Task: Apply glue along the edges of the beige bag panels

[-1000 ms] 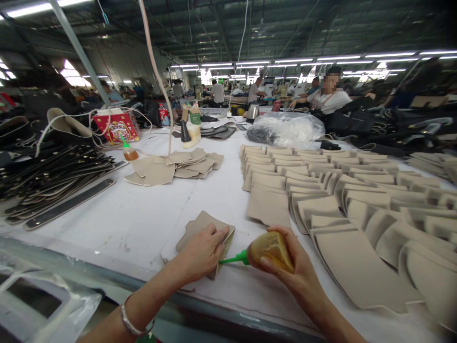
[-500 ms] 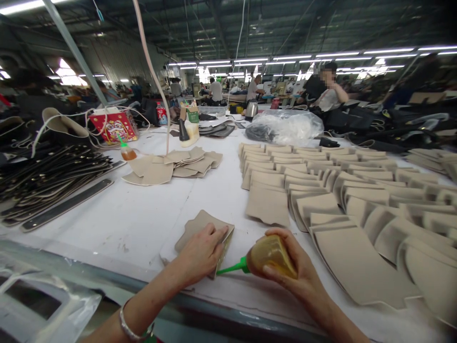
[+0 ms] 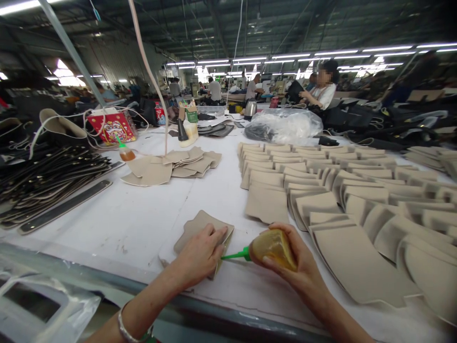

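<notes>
In the head view my right hand (image 3: 298, 255) is wrapped round a squeeze bottle (image 3: 273, 250) of amber liquid. Its thin green nozzle (image 3: 235, 255) points left, with the tip at the edge of a beige panel (image 3: 202, 224) with a shaped outline. My left hand (image 3: 202, 250) holds this panel down on the white tabletop, fingers pressed over its right part and partly covering it. A narrow yellowish strip shows along the panel's right edge, beside the nozzle tip. Whether the left thumb is underneath is hidden.
Rows of similar beige panels (image 3: 357, 238) fan out on the right. A loose beige pile (image 3: 171, 166) lies farther back, near a second green-tipped bottle (image 3: 126, 152). Black strips (image 3: 53, 176) are heaped left. A plastic bag (image 3: 283, 126) and a hanging hose (image 3: 152, 71) are beyond; co-workers are behind.
The nozzle tip has moved slightly up along the panel's edge, away from the near corner, as my right hand shifted the bottle. A co-worker at the back has changed posture.
</notes>
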The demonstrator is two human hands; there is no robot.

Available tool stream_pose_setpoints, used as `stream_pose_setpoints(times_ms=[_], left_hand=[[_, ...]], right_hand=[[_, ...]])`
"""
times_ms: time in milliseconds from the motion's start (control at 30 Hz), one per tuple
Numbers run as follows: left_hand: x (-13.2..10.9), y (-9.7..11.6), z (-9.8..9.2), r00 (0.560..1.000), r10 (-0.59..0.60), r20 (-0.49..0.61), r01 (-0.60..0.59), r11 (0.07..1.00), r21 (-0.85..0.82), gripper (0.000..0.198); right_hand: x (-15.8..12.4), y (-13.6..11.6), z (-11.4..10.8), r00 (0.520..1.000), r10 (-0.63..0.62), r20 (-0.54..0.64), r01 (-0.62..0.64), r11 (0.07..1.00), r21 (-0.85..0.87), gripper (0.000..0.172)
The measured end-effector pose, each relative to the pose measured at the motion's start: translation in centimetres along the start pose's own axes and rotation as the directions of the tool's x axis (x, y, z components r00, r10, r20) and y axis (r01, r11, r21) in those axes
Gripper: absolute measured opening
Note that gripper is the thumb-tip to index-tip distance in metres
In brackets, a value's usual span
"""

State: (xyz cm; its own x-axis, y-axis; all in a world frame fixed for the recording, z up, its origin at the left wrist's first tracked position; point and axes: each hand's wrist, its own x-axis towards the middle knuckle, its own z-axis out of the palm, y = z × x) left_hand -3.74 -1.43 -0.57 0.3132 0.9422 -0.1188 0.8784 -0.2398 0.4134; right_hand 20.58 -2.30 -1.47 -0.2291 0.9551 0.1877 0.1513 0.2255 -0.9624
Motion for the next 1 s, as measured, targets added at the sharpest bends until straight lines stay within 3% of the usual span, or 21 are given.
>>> stream_pose_setpoints(times_ms=[67, 200, 400, 567, 733, 900, 1000], left_hand=[[0.0, 0.0, -0.1, 1.0, -0.002, 0.003, 0.002, 1.0, -0.001, 0.046], [0.2, 0.0, -0.2, 1.0, 0.009, 0.012, -0.009, 1.0, -0.001, 0.046], [0.6, 0.1, -0.2, 1.0, 0.006, 0.015, -0.006, 1.0, -0.011, 0.045], [0.7, 0.1, -0.4, 0.999, -0.002, 0.035, 0.003, 1.0, -0.015, 0.045], [0.7, 0.0, -0.4, 0.999, 0.011, 0.03, -0.01, 1.0, -0.023, 0.046], [0.8, -0.2, -0.2, 0.999, 0.012, 0.031, -0.011, 0.999, -0.04, 0.048], [0.9, -0.3, -0.1, 0.999, 0.022, 0.027, -0.021, 0.999, -0.041, 0.048]], right_hand=[[0.1, 0.1, 0.0, 1.0, -0.024, -0.015, 0.024, 1.0, -0.002, 0.051], [0.6, 0.4, 0.1, 0.997, -0.02, 0.072, 0.018, 0.999, 0.035, 0.051], [2.0, 0.8, -0.7, 0.981, -0.142, -0.129, 0.122, 0.981, -0.152, 0.049], [1.8, 0.8, -1.0, 0.996, -0.073, 0.04, 0.075, 0.997, -0.028, 0.052], [2.3, 0.7, -1.5, 0.981, -0.18, -0.079, 0.164, 0.971, -0.176, 0.047], [2.1, 0.6, -1.4, 0.989, -0.147, 0.016, 0.148, 0.984, -0.095, 0.048], [2.6, 0.7, -1.6, 0.983, -0.179, -0.028, 0.173, 0.975, -0.138, 0.048]])
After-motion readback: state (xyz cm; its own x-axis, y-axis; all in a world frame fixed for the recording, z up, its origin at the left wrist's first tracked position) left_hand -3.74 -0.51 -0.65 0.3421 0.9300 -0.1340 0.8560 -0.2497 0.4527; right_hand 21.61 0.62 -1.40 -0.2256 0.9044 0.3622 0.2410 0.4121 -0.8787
